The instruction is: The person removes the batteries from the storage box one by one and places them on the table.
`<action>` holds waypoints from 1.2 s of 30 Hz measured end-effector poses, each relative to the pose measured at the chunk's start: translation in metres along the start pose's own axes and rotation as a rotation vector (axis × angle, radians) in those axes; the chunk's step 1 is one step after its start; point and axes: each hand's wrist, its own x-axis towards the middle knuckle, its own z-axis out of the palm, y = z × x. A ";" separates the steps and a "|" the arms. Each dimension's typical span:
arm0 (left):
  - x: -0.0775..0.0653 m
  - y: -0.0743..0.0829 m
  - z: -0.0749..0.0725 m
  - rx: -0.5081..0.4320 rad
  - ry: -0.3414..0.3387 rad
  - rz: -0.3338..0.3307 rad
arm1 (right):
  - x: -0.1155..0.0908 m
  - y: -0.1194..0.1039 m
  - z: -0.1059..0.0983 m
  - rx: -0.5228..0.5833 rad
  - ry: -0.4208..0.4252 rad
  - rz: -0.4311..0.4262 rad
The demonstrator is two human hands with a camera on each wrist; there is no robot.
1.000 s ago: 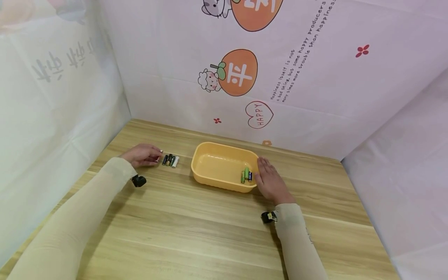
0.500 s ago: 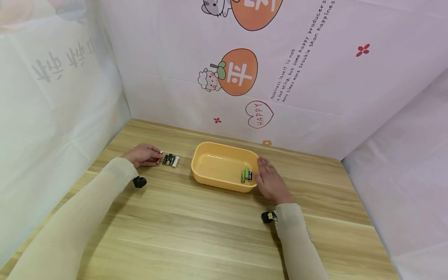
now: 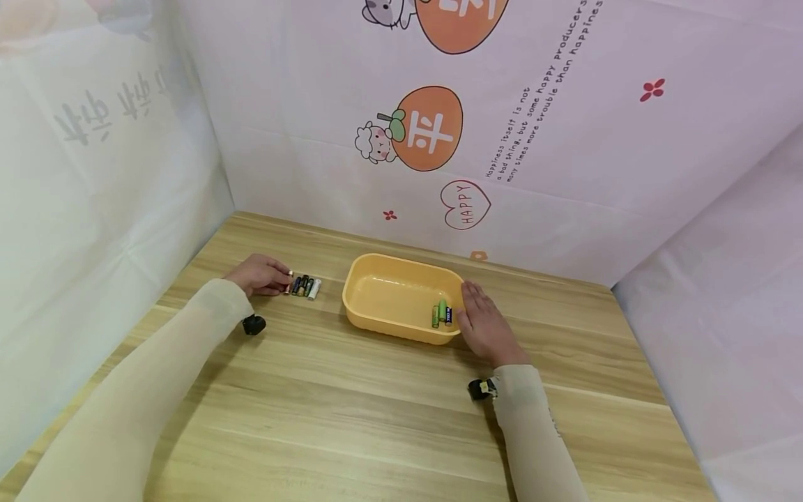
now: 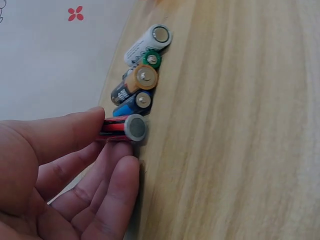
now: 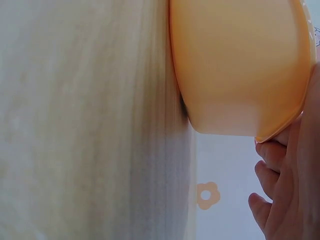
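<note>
My left hand pinches a red and black battery between thumb and fingers, at the left end of a short row of batteries. In the left wrist view its flat silver end faces the camera. Beside it lie a blue battery, a black and copper battery, a green-topped battery and a white battery. My right hand rests along the right end of a yellow plastic bin, its fingers extended at the rim. Inside the bin are two green batteries and a dark blue one.
The wood-grain table stretches in front of the bin. White printed sheets stand as walls behind and on both sides, meeting the table just behind the bin.
My left hand has shifted slightly to the right, bringing the red battery close against the row. The right hand and the bin stay where they were.
</note>
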 end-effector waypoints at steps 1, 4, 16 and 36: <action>0.001 -0.001 0.000 0.005 0.001 0.002 | 0.000 0.000 0.000 0.001 0.000 -0.002; 0.003 -0.001 0.001 0.025 0.011 0.009 | 0.000 0.001 0.001 -0.002 0.002 -0.005; -0.003 0.002 0.006 0.084 0.039 0.030 | 0.002 0.004 0.003 0.009 -0.008 -0.005; -0.008 0.005 0.005 0.104 0.028 0.016 | 0.001 0.002 0.001 0.025 -0.002 -0.016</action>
